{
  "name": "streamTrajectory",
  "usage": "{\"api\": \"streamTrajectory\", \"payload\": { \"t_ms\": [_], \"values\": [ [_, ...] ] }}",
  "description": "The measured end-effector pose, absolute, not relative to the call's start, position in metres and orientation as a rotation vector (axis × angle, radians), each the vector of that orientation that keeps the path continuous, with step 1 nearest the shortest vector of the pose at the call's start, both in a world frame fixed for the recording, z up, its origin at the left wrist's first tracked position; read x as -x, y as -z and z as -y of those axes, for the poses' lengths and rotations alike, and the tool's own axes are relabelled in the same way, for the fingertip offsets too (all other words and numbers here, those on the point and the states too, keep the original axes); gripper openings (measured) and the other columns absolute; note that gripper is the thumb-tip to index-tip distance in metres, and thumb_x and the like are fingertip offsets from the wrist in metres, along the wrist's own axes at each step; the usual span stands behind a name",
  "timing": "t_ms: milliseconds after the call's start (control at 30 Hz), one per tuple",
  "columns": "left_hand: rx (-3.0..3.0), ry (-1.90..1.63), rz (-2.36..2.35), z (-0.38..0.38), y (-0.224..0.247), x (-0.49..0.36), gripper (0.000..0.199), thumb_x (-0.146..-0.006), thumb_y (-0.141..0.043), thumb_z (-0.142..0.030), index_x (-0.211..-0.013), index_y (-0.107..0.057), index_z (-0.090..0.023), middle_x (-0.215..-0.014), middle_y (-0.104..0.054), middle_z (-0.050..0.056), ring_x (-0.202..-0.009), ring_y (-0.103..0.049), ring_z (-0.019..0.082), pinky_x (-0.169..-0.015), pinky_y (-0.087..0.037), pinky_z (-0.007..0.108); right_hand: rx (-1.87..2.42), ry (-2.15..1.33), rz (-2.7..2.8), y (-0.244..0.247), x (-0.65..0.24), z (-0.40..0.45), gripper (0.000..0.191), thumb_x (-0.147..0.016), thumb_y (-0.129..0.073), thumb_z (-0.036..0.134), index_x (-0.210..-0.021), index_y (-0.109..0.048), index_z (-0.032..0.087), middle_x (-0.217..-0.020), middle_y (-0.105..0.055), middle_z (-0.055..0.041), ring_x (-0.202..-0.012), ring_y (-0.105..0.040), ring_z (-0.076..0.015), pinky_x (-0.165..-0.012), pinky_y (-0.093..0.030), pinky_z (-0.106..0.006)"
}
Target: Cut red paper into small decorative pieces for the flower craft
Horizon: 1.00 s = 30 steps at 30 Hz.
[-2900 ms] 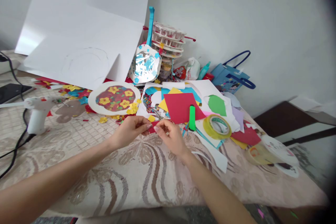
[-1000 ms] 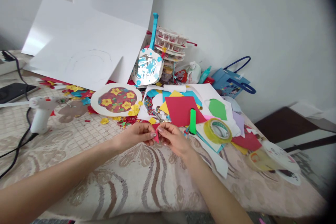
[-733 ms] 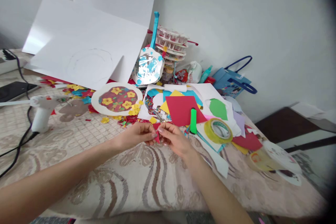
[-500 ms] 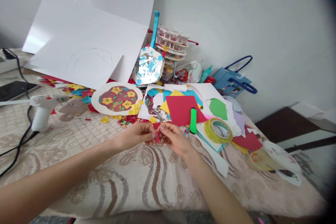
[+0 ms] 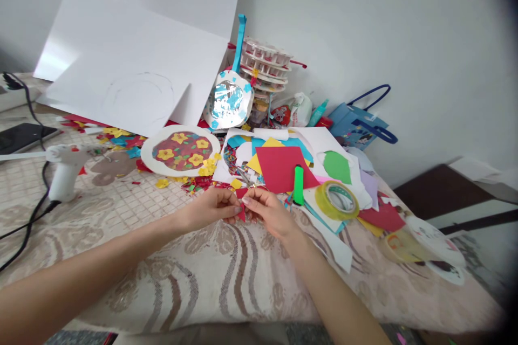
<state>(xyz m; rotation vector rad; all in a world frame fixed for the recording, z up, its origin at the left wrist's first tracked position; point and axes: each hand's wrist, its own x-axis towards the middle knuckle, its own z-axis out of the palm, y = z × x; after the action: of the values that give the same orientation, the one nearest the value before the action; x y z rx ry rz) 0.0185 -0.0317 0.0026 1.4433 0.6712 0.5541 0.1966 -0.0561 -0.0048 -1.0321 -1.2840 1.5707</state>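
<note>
Hands (image 5: 212,208) closer, tblcloth (image 5: 206,296) below, wall (image 5: 429,38) behind

Fingertips (image 5: 235,209) mostly hide the small red paper piece (image 5: 242,214); well left of it, a flat black device (image 5: 23,137) is cut off by the edge.

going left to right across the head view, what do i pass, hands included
White glue gun, left hand, small red piece, right hand, bright green object, yellow tape roll, lavender paper.
</note>
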Motion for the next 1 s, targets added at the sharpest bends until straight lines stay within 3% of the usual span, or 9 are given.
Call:
{"api": "streamTrajectory", "payload": {
  "t_ms": [300, 667, 1000],
  "values": [
    [-1.507, -0.533, -0.712, 0.032, -0.0004, -0.0189, 0.018, -0.076, -0.059, -0.03, -0.072, -0.057, -0.013, -0.063, -0.062, 0.0, -0.057, -0.057, 0.011, -0.058, -0.047, 0.023, 1.132, -1.353, 1.472, 0.0078, -0.1948, 0.0571, 0.021, -0.076, -0.061, 0.036, -0.071, -0.053, 0.017, -0.055, -0.047, 0.0053, -0.045, -0.044, -0.0061, -0.041, -0.035, -0.017],
    [-1.485, -0.513, -0.697, 0.0328, -0.0049, -0.019, 0.021, -0.075, -0.06, -0.034, -0.073, -0.058, -0.013, -0.067, -0.062, 0.001, -0.06, -0.058, 0.012, -0.06, -0.048, 0.024, 1.063, -1.558, 1.336, 0.0065, -0.1976, 0.0564, 0.025, -0.075, -0.063, 0.039, -0.072, -0.054, 0.016, -0.058, -0.052, 0.0037, -0.047, -0.049, -0.0066, -0.041, -0.036, -0.017],
    [-1.489, -0.513, -0.709, 0.0326, -0.0019, -0.0185, 0.021, -0.075, -0.06, -0.034, -0.073, -0.058, -0.013, -0.067, -0.064, 0.001, -0.061, -0.059, 0.012, -0.062, -0.049, 0.026, 1.141, -1.356, 1.465, 0.0069, -0.1941, 0.0573, 0.026, -0.077, -0.059, 0.042, -0.071, -0.053, 0.017, -0.053, -0.048, 0.0046, -0.045, -0.045, -0.0074, -0.041, -0.038, -0.019]
  ]
}}
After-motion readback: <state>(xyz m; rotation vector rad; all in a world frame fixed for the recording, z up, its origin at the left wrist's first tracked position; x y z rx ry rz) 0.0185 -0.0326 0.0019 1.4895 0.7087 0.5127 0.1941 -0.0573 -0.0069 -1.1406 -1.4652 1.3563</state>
